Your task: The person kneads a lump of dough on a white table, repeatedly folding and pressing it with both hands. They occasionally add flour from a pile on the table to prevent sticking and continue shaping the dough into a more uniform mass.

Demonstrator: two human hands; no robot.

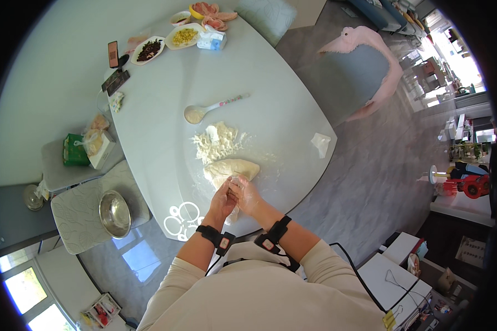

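Note:
My left hand [223, 201] and my right hand [247, 195] meet at the fingertips over the near side of a lump of dough [232, 169] on the table. Whether anything is held between the fingers is hidden. A pale piece, probably dough, shows partly below the hands. Loose flour [215, 145] is heaped just beyond the lump. Farther off lies a large spoon [196, 114] with a patterned handle and some flour in its bowl.
The grey table [273, 103] also bears a dish of yellow pieces [185, 36], a dish of dark food [148, 50], a tissue pack [212, 39], phones at the left edge and a white scrap [321, 145] at right. A metal bowl [115, 214] sits on a chair at left.

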